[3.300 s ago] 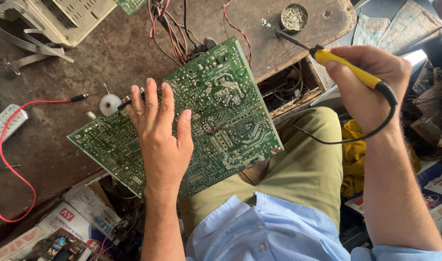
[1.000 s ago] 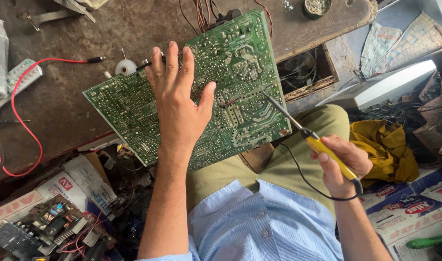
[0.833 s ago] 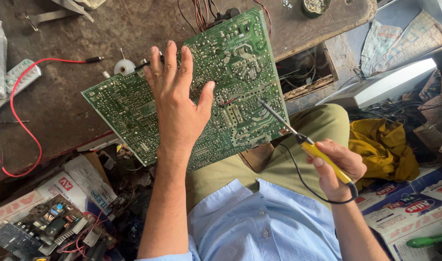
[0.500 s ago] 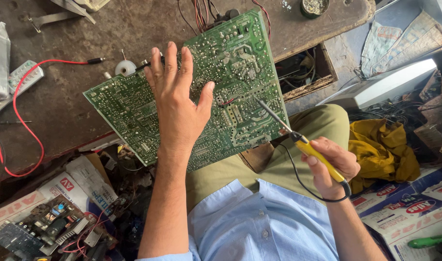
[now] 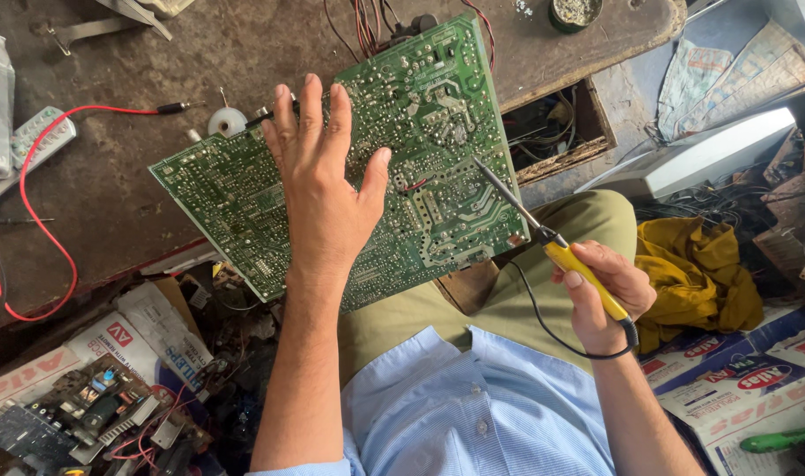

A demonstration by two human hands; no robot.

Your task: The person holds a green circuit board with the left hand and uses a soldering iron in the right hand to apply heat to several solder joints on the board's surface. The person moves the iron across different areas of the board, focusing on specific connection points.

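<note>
On the near edge of the worn workbench (image 5: pixel 111 203), a large green circuit board (image 5: pixel 437 115) lies solder side up, tilted, its near corner hanging over the person's lap. The left hand (image 5: pixel 323 189) lies flat on the board's middle with fingers spread apart, pressing it steady. The right hand (image 5: pixel 600 295), at the near right, has its fingers closed around the yellow handle of a soldering iron (image 5: pixel 556 256), held like a pen. The iron's thin metal tip reaches up and left onto the board's right part, and looks to be touching or just above a solder joint; which of the two cannot be told. A black cord loops from the handle toward the shirt.

As for progress, the board is already placed and held, and the tip is at the spot, so the work on a joint seems to be just under way. No fresh solder, smoke or removed part shows, so nothing looks finished yet. A small white spool (image 5: pixel 227 121) sits just beyond the board's far edge, untouched, near a red wire (image 5: pixel 32 159) with a probe.
</note>
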